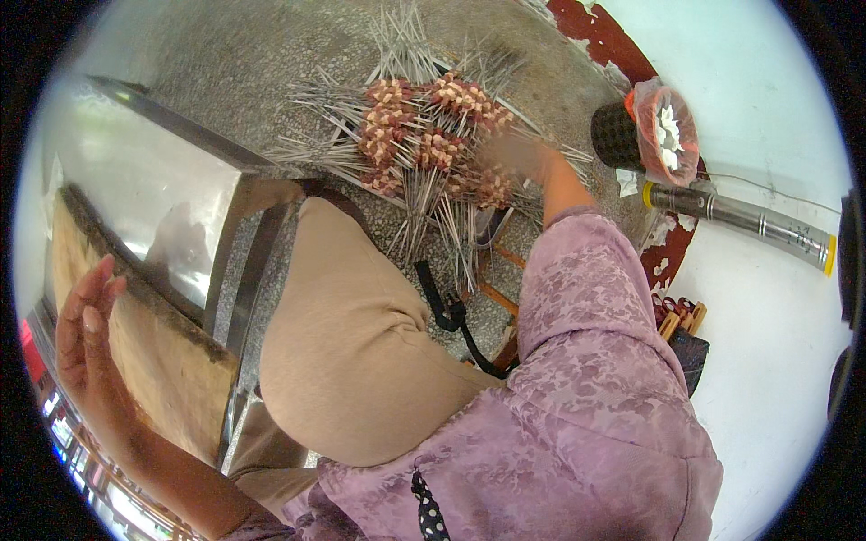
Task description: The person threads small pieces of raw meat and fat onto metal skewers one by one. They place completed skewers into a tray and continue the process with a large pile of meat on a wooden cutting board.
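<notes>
A large heap of skewered meat pieces [440,149] on long thin metal skewers lies low near the floor, the skewers fanning outward on all sides. My right hand [517,154] is blurred over the right part of the heap; whether its fingers hold a skewer cannot be told. My left hand [91,338] is raised above a wooden board [176,358] at the left, its fingers curled loosely and apart, with nothing seen in them. Beside the board stands a shiny metal surface [155,196].
A waste bin [666,138] lined with a thin plastic bag holds white crumpled tissues. A metal cylinder with yellow ends [758,216] lies along the wall at the right. A black strap [446,318] hangs near my leg. Wooden-handled items [680,318] stand by the wall.
</notes>
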The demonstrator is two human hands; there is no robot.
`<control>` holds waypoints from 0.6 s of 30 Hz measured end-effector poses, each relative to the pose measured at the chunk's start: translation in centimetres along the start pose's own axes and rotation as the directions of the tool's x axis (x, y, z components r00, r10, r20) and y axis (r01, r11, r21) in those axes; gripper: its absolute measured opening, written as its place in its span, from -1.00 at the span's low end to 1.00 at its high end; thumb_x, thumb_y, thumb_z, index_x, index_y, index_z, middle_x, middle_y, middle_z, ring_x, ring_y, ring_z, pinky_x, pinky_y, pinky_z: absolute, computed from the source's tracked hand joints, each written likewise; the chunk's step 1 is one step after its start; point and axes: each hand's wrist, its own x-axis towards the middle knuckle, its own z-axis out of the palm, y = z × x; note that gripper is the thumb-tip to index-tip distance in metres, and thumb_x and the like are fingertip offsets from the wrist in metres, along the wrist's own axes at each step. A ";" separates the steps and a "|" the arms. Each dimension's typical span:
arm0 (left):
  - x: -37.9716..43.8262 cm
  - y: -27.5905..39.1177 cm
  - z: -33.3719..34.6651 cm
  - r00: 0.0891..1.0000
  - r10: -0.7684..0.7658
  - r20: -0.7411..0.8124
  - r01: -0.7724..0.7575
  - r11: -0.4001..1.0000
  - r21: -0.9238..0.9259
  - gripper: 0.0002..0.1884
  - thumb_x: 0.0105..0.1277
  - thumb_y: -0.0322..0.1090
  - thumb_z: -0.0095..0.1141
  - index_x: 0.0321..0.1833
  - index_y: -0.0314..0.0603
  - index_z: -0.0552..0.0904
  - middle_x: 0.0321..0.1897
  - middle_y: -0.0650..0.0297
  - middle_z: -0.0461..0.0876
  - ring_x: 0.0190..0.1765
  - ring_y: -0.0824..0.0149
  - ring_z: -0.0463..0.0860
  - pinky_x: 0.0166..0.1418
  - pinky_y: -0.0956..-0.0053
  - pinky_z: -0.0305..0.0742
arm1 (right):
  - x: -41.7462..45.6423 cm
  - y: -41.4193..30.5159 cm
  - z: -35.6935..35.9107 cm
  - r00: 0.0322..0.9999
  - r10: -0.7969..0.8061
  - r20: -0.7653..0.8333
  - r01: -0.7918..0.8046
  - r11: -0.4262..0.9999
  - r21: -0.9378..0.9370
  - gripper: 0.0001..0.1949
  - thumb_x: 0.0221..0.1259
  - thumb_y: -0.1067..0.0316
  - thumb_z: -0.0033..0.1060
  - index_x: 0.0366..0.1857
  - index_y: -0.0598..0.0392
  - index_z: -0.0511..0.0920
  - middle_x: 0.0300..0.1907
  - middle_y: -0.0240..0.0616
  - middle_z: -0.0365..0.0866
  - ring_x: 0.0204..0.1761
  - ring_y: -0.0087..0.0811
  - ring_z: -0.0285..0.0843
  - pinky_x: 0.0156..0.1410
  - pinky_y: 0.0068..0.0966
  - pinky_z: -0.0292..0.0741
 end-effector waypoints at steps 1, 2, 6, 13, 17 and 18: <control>-0.8 0.3 0.0 1.000 -0.023 -0.020 0.023 1.000 0.013 -0.58 0.64 -0.13 0.13 0.31 -0.36 0.67 0.24 0.00 0.74 0.28 0.15 0.73 0.50 0.23 0.52 | -2.2 -0.1 1.3 1.000 0.008 0.000 -0.008 0.999 -0.032 -0.37 0.58 -0.17 0.14 0.38 0.21 0.45 -0.03 0.13 0.71 -0.45 -0.08 0.74 -0.31 -0.14 0.78; -0.9 0.6 0.1 0.999 -0.025 -0.025 0.025 1.000 0.018 -0.57 0.64 -0.12 0.14 0.31 -0.36 0.67 0.24 0.00 0.74 0.28 0.15 0.73 0.50 0.23 0.52 | -4.0 -0.4 1.7 1.000 0.011 -0.014 -0.012 0.999 -0.041 -0.34 0.57 -0.21 0.14 0.37 0.22 0.45 0.00 0.12 0.71 -0.44 -0.11 0.74 -0.32 -0.15 0.77; -1.2 0.6 -0.1 0.999 -0.029 -0.034 0.031 0.998 0.063 -0.58 0.65 -0.12 0.13 0.32 -0.33 0.67 0.24 0.02 0.75 0.28 0.14 0.72 0.52 0.21 0.50 | -8.3 -3.2 3.1 0.985 -0.055 -0.163 0.017 0.974 -0.227 -0.50 0.59 -0.12 0.10 0.26 0.11 0.51 0.00 0.04 0.71 -0.32 -0.16 0.72 -0.36 -0.19 0.72; -0.7 0.3 0.0 0.999 0.007 -0.032 -0.004 0.995 0.102 -0.58 0.66 -0.12 0.09 0.34 -0.30 0.67 0.25 0.02 0.74 0.31 0.12 0.70 0.54 0.20 0.48 | -7.2 -5.0 3.0 0.992 -0.053 -0.114 0.053 0.999 -0.004 -0.73 0.61 0.10 0.00 0.11 -0.01 0.58 -0.04 -0.10 0.65 -0.20 -0.15 0.66 -0.33 -0.20 0.70; -0.8 0.6 0.8 0.999 0.017 -0.038 -0.013 0.993 0.121 -0.58 0.67 -0.13 0.08 0.35 -0.31 0.66 0.27 0.00 0.73 0.31 0.09 0.70 0.55 0.18 0.47 | -10.2 -3.9 3.2 0.966 -0.193 -0.171 0.107 0.904 -0.414 -0.58 0.65 -0.01 -0.13 0.22 0.08 0.55 0.13 -0.03 0.62 0.06 -0.06 0.61 -0.01 -0.07 0.60; -0.9 0.7 0.8 0.999 0.013 -0.041 -0.009 0.996 0.094 -0.58 0.67 -0.13 0.08 0.35 -0.32 0.66 0.27 0.00 0.73 0.31 0.09 0.70 0.55 0.18 0.47 | -11.6 -3.2 3.3 0.950 -0.275 -0.151 0.143 0.809 -0.570 -0.55 0.66 -0.03 -0.17 0.25 0.10 0.54 0.17 -0.01 0.61 0.13 -0.04 0.59 0.07 -0.04 0.56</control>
